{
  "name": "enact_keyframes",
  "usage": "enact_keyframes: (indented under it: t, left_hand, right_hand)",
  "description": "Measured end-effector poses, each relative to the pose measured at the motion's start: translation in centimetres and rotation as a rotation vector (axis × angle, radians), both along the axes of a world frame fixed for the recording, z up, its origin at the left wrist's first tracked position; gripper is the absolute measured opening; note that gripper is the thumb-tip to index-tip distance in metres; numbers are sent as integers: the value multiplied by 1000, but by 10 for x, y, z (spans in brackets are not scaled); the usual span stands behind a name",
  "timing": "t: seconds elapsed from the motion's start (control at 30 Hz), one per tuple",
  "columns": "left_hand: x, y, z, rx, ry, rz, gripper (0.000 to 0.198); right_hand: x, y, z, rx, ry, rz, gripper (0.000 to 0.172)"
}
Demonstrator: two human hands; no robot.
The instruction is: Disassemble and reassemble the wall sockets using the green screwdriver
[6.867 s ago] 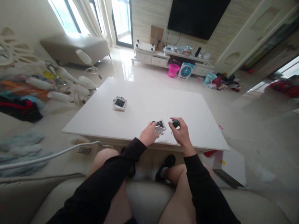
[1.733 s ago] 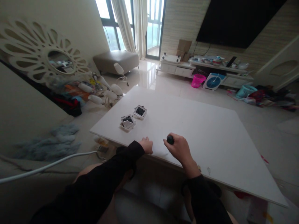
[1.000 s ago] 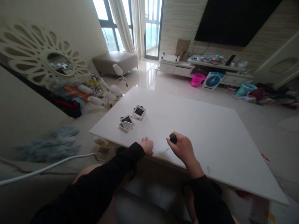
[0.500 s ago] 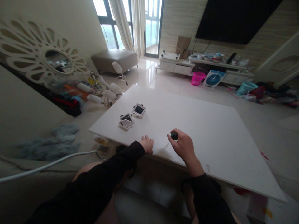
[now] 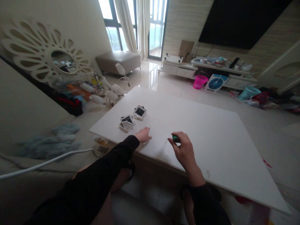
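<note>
My right hand [image 5: 184, 147] is closed round a green-and-black handle [image 5: 175, 138], which looks like a screwdriver's. It is held over the white table [image 5: 199, 125] near its front edge; its far end is hidden. To the left, my left hand [image 5: 143, 135] is over the tabletop with fingers stretched out and apart, holding nothing I can see. Just beyond that hand lies a small clear box [image 5: 127, 123] with dark and grey flat parts, its lid or tray askew. A second box [image 5: 140, 112] with a dark square piece sits behind it.
A small pale mark or bit [image 5: 207, 173] lies by the table's front edge. On the floor at left are a lamp with white shades [image 5: 111, 93] and a grey fluffy cloth [image 5: 53, 140]. A white cable [image 5: 47, 161] runs along the left side.
My left hand has moved from the table's front edge forward and left, nearer the boxes, and its fingers have straightened. My right hand keeps its hold, the handle slightly turned. The view shifted slightly.
</note>
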State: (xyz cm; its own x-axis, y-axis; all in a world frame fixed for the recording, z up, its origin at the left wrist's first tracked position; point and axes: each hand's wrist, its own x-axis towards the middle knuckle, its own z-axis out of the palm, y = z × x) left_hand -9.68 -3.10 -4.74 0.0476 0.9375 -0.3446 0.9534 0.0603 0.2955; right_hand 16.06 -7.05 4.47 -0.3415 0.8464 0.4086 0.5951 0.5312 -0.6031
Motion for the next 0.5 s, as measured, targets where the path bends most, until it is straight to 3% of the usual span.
enact_keyframes:
  t: [0.13, 0.3, 0.5]
  left_hand:
    - [-14, 21, -6, 130, -33, 151, 77]
    - [-20, 46, -17, 181, -57, 254, 79]
    - [-22, 58, -20, 197, -70, 321, 61]
  right_hand:
    - [1, -2, -8, -25, -85, 52, 18]
    - [8, -6, -5, -42, -120, 78, 15]
    - [30, -9, 1, -46, -88, 23, 15]
